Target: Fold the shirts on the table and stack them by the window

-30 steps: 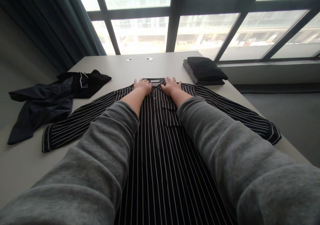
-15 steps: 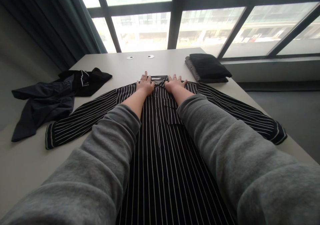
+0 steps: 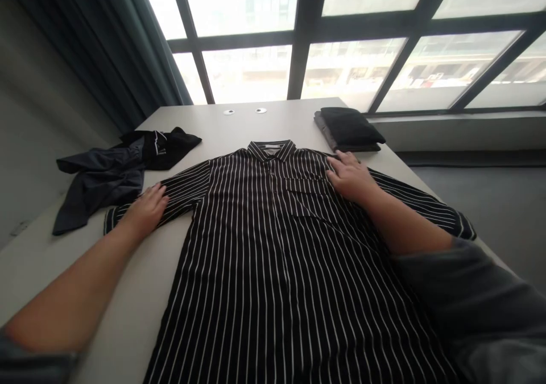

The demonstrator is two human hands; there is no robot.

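Windows [image 3: 247,71] in dark frames span the far side of our view, with a dark curtain [image 3: 98,42] hanging at their left. Below them stretches our white table [image 3: 136,298]. On it we have the striped shirt [image 3: 247,247] spread front up, its collar end toward the windows and its body running toward us, out past the bottom of the view. Both sleeves slant outward and toward us; the cuff [image 3: 464,224] on our right reaches the table's edge.

To our left, dark clothes [image 3: 115,165] lie rumpled near one sleeve; we cannot tell whether the two touch. Beyond the opposite shoulder sits a folded stack [image 3: 352,127], black on top and grey beneath.

Our right hand [image 3: 352,178] rests palm down on the chest near that shoulder, fingers spread apart over the cloth, and small ripples run below it. Our left hand [image 3: 147,209] lies on the other sleeve, fingers stretched out with slight gaps, their tips a little blurred.

Between our hands, the pocket [image 3: 309,186] shows beside the button line, and the collar [image 3: 281,152] stands neatly open. Farther back, two round discs [image 3: 261,111] are set in the tabletop. Smallest is the pale label [image 3: 272,147] inside the neck.
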